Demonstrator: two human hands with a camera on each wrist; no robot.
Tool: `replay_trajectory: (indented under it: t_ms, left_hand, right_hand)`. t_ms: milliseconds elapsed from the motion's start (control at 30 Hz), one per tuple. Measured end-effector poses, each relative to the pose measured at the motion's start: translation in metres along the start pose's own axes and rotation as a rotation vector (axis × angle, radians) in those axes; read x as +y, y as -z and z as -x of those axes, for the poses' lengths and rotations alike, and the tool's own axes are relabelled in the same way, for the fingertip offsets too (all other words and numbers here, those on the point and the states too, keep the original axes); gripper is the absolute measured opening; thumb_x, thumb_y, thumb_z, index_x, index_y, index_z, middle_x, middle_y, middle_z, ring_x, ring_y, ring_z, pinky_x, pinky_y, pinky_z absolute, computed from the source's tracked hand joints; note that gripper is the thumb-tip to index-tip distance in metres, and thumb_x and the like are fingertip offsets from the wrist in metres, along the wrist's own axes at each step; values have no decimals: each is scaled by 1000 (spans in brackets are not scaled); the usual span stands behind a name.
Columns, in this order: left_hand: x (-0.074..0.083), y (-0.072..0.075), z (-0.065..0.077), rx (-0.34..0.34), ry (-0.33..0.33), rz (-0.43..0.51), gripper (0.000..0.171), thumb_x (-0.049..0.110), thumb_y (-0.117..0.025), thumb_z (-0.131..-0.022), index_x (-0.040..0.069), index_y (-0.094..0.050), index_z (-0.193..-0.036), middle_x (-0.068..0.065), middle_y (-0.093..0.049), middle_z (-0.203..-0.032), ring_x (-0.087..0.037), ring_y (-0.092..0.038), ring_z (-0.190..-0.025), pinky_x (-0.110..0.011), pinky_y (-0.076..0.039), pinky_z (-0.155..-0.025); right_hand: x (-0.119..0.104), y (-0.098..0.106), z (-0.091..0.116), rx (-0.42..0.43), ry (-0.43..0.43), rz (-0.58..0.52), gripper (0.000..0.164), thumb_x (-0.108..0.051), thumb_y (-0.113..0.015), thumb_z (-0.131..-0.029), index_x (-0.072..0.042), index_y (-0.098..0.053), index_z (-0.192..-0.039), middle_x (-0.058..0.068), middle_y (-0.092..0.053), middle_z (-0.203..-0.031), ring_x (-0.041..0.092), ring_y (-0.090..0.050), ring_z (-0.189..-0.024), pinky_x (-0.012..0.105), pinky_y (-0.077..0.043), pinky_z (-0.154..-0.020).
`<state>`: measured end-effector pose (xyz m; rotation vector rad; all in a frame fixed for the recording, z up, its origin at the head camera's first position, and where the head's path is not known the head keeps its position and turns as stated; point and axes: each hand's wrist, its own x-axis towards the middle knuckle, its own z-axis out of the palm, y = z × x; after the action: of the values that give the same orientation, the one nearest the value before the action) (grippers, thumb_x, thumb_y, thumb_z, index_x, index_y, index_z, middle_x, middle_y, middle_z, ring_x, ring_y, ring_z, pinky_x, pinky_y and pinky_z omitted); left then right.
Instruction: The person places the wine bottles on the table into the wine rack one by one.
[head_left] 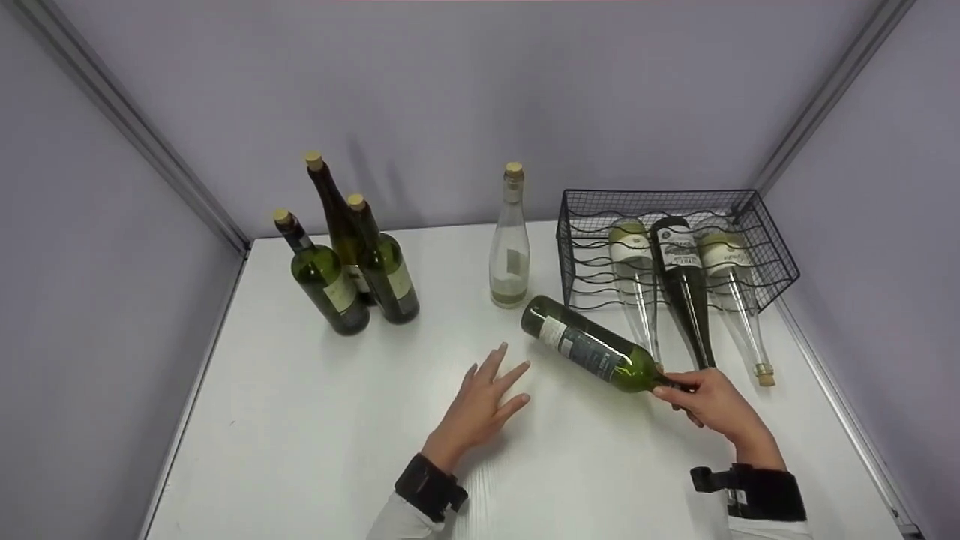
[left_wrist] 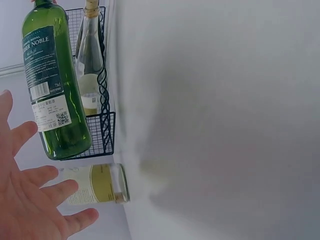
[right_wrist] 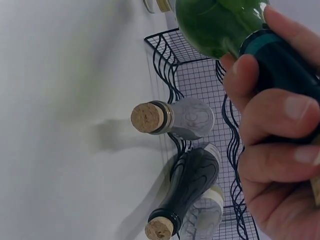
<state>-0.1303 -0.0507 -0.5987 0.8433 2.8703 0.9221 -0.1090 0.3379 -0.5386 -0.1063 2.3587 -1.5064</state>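
My right hand grips a green wine bottle by its neck, fingers curled round the dark foil in the right wrist view. The bottle lies tilted in the air, base toward the upper left, its back label with barcode showing in the left wrist view. My left hand is spread, fingers apart, holding nothing, just left of and below the bottle's base. Behind that base a clear corked bottle stands upright. A black wire rack holds a dark bottle between two clear bottles, necks toward me.
Three corked bottles stand close together at the back left: a green one, a brown one and another green one. Grey walls enclose the white table at the back and sides. The rack sits near the right wall.
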Motion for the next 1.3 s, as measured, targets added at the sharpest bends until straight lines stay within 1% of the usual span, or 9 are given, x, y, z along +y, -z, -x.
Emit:
replay_trajectory:
  t_ms: [267, 467, 633, 800, 933, 1100, 1233, 1300]
  left_hand:
    - [5, -7, -4, -25, -8, -20, 59, 60, -36, -100, 28, -43, -150, -11, -21, -161, -26, -20, -147, -59, -24, -111]
    - [8, -8, -4, -33, -14, -35, 60, 60, -35, -100, 28, -43, -150, -11, -21, -161, -26, -21, -147, -59, -25, -111]
    - [12, -8, -5, -28, -28, -39, 60, 61, -35, -100, 29, -42, -151, -10, -22, -161, -26, -21, -147, -58, -26, -111]
    - [14, -10, -5, -35, -36, -46, 61, 61, -34, -100, 29, -39, -152, -10, -21, -161, -25, -19, -147, -57, -24, -112]
    - [14, -11, -5, -43, -34, -52, 61, 60, -34, -100, 29, -38, -152, -10, -21, -161, -25, -18, -147, -56, -24, -113]
    - [15, -10, -5, -52, -23, -46, 61, 60, -36, -100, 29, -38, -152, -10, -20, -161, -25, -18, -147, -56, -24, -113]
    - [15, -9, -4, -58, -13, -43, 62, 61, -35, -100, 29, -37, -153, -10, -20, -161, -25, -17, -147, -55, -23, -113]
    - [15, -10, -3, -59, -11, -45, 62, 62, -34, -99, 30, -37, -153, -10, -20, -161, -24, -17, -147, -55, -23, -114]
  right_hand:
    - [2, 18, 12, 36, -26, 3, 50, -21, -71, -92, 15, -59, -124, 8, -60, -66, 6, -38, -40, 22, -33, -39]
    - [4, 31, 22, 80, -48, 38, 51, -21, -71, -92, 15, -58, -126, 5, -58, -63, 6, -37, -39, 23, -33, -39]
    - [7, 36, 30, 121, -74, 57, 53, -23, -71, -92, 15, -57, -125, 6, -57, -63, 7, -36, -39, 23, -33, -39]
    - [11, 36, 32, 162, -102, 57, 56, -26, -71, -92, 17, -57, -125, 3, -55, -59, 8, -35, -39, 23, -31, -40]
    - [13, 32, 29, 205, -118, 25, 55, -26, -72, -92, 17, -58, -123, 3, -55, -60, 8, -35, -39, 23, -29, -39]
    - [14, 25, 24, 234, -142, -11, 56, -27, -71, -93, 16, -57, -126, 7, -60, -66, 8, -38, -41, 23, -31, -39]
    - [13, 18, 19, 249, -180, -24, 62, -32, -70, -92, 14, -54, -131, 7, -61, -68, 8, -40, -42, 22, -32, -40]
    - [12, 13, 16, 264, -191, -33, 62, -33, -71, -92, 13, -55, -130, 7, -61, -69, 8, -42, -43, 22, -33, -40]
